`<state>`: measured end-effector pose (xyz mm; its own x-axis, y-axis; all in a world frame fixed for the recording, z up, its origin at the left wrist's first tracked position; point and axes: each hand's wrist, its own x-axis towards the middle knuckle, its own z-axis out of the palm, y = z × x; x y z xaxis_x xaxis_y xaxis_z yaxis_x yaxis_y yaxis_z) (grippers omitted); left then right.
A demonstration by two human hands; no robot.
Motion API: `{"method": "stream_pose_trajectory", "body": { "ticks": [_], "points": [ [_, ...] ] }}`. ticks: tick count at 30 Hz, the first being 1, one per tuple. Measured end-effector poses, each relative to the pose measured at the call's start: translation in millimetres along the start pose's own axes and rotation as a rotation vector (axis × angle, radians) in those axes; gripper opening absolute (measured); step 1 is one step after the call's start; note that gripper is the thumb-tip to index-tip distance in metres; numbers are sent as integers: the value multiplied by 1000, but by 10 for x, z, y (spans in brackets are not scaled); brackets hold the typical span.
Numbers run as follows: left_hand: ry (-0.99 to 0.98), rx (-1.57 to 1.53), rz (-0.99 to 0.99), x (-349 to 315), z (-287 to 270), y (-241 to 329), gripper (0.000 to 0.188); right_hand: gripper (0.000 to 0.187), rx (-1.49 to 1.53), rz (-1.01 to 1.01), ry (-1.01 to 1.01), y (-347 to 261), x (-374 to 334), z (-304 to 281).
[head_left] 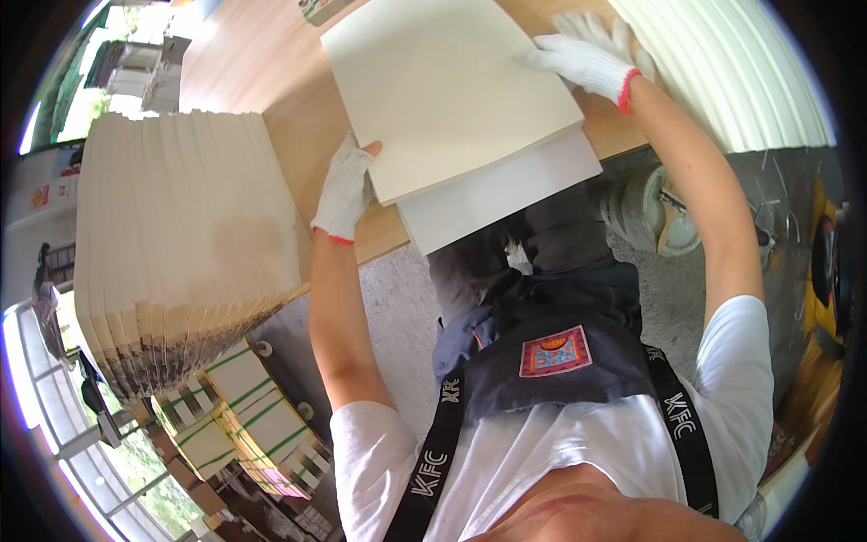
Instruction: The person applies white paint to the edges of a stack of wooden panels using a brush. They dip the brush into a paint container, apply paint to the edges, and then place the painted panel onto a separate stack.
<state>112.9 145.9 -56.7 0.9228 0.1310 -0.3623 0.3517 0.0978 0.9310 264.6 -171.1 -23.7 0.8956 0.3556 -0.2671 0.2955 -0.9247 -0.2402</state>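
A large cream sheet or thin stack of sheets (452, 90) lies on the wooden table in front of me. A white sheet (506, 190) sticks out from under its near edge, partly overhanging the table. My left hand (346, 185), in a white glove with a red cuff, grips the cream sheet's near left corner; its bare thumb tip lies on top and the other fingers are mostly hidden. My right hand (589, 65), gloved alike, has its fingers stretched out over the right edge. Just beyond it shows another white glove shape (601, 32); I cannot tell whether it is worn.
A tall pile of pale paper blocks (181, 226) rises at left. At right lie white layered sheets (731, 72). The wooden tabletop (244, 54) extends behind. Strapped bundles (248, 388) stand lower left. Round pale objects (655, 217) sit below the table at right.
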Motion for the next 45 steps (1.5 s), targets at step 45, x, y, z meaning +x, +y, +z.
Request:
{"method": "stream_pose_trajectory", "body": {
  "ticks": [45],
  "points": [
    [415, 1214, 643, -831, 292, -604, 60, 83, 13, -319, 443, 401, -821, 838]
  ]
}}
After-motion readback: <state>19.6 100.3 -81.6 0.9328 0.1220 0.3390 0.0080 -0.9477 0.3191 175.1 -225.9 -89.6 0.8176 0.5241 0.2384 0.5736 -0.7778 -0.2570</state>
